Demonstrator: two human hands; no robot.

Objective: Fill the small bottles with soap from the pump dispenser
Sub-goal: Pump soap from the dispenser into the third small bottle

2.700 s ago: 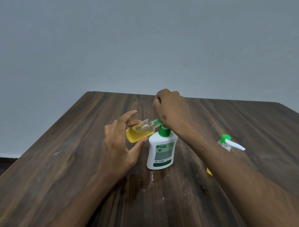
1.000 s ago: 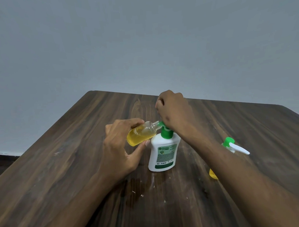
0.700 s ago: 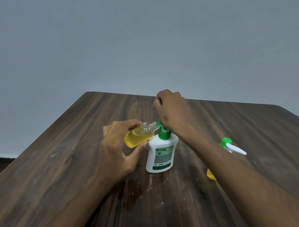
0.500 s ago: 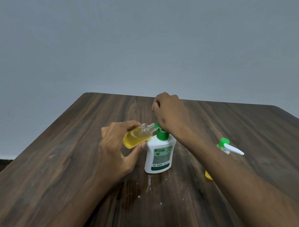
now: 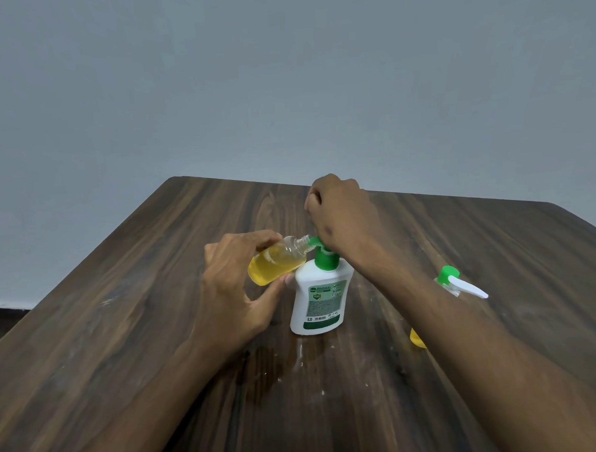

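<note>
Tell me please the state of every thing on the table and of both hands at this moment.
small bottle: uncapped, tilted, mouth at the spout, partly full of yellow soap.
pump dispenser: upright on the table, pump head under the right hand.
left hand: grips the small bottle.
right hand: curled, pressing on the pump head.
spray bottle: capped, mostly hidden behind the right forearm, yellow liquid inside.

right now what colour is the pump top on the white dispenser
Green, seen in the head view: the pump top.
</note>
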